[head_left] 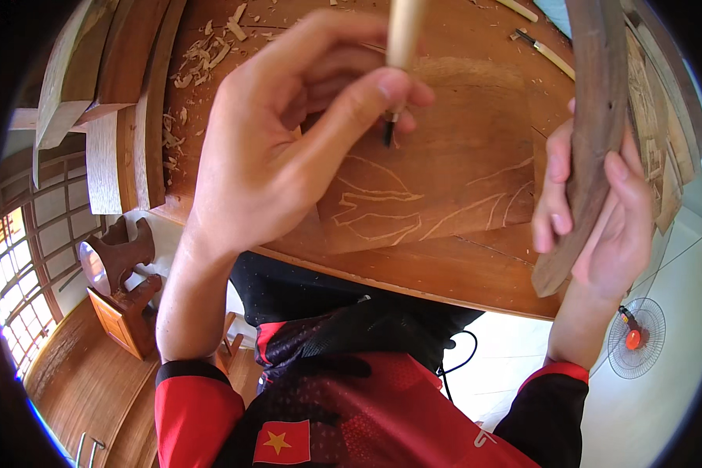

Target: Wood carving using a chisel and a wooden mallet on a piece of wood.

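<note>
My left hand (261, 160) is raised over the table, its fingers closed around a carving chisel (402, 39) with a pale wooden handle. The chisel's short dark blade points down, above a brown wooden board (468, 140). Curved, leaf-like lines are cut into the board's near part, lighter than its surface. At the right, my right hand (616, 234) grips a long dark wooden bar (599, 101) near its lower end. The bar stands steeply up and runs out of the top of the view. Whether the blade touches the board, I cannot tell.
Wood shavings (203, 62) lie at the table's far left. Another chisel (550, 54) rests at the far right. Thick timber pieces (117, 70) stand on the left, and carved boards (655, 117) on the right. A fan (636, 338) is on the floor.
</note>
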Action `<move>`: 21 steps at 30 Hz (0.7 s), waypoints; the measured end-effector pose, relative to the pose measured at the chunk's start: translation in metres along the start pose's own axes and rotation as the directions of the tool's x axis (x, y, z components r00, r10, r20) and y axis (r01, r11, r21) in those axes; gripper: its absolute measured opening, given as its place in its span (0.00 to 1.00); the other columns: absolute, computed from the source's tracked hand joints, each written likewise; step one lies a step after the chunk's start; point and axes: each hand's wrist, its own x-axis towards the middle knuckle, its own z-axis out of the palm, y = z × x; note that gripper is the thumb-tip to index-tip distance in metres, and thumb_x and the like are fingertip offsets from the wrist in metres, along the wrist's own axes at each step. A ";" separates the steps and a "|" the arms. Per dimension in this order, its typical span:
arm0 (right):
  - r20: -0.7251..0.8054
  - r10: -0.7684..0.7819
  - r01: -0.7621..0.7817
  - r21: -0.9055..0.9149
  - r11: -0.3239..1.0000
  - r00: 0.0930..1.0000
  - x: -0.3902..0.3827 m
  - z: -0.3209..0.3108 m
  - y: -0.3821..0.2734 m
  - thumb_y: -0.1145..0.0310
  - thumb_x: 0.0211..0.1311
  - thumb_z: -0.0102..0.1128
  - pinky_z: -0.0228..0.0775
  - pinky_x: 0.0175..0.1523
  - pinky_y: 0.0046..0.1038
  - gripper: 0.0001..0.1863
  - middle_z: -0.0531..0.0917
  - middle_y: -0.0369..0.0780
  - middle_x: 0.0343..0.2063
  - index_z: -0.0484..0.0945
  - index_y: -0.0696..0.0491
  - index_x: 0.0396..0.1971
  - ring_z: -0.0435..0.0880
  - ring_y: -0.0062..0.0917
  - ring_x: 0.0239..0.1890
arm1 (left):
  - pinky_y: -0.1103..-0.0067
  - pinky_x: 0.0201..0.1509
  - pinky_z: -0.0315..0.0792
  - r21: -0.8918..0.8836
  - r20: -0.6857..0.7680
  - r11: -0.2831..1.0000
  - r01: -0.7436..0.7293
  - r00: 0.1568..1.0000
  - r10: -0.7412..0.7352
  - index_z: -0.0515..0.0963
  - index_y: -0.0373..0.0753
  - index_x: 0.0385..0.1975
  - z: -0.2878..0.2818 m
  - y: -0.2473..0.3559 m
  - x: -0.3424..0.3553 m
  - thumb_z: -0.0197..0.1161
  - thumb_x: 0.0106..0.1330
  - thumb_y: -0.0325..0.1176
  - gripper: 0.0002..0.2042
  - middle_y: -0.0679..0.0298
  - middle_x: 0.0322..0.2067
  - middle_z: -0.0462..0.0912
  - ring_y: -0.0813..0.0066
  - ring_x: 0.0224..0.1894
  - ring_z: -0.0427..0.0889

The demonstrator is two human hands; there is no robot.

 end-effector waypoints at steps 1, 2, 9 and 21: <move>0.051 -0.006 0.006 -0.016 1.000 0.999 0.002 -0.007 -0.004 0.58 0.73 0.37 0.68 0.15 0.19 0.29 0.72 0.44 0.32 0.59 0.64 0.64 0.71 0.18 0.17 | 0.76 0.45 0.78 0.091 0.006 0.996 -0.003 1.000 0.003 0.72 0.27 0.53 0.001 0.000 0.001 0.53 0.75 0.25 0.11 0.52 0.38 0.85 0.73 0.37 0.84; 0.053 -0.005 0.006 -0.021 1.000 0.999 0.002 -0.007 -0.004 0.58 0.73 0.37 0.68 0.15 0.19 0.29 0.72 0.44 0.32 0.59 0.64 0.64 0.71 0.18 0.17 | 0.76 0.45 0.78 0.087 0.002 0.996 -0.004 1.000 0.004 0.72 0.27 0.53 0.001 -0.001 0.001 0.53 0.75 0.25 0.11 0.52 0.38 0.85 0.73 0.37 0.84; 0.089 0.130 -0.126 -0.056 0.990 0.987 -0.003 -0.004 0.012 0.58 0.72 0.40 0.67 0.15 0.19 0.28 0.72 0.45 0.32 0.59 0.64 0.64 0.68 0.17 0.15 | 0.80 0.43 0.77 0.170 0.133 0.985 -0.025 0.991 0.002 0.72 0.27 0.53 0.002 0.000 0.004 0.56 0.74 0.24 0.12 0.54 0.38 0.86 0.76 0.36 0.83; 0.051 0.095 -0.085 -0.177 0.981 0.994 -0.005 0.001 0.016 0.60 0.73 0.38 0.78 0.22 0.26 0.28 0.72 0.43 0.29 0.58 0.64 0.64 0.67 0.16 0.15 | 0.80 0.42 0.82 0.109 0.192 0.979 -0.175 0.970 0.152 0.72 0.24 0.48 -0.011 -0.007 0.017 0.63 0.68 0.22 0.13 0.50 0.35 0.86 0.70 0.38 0.88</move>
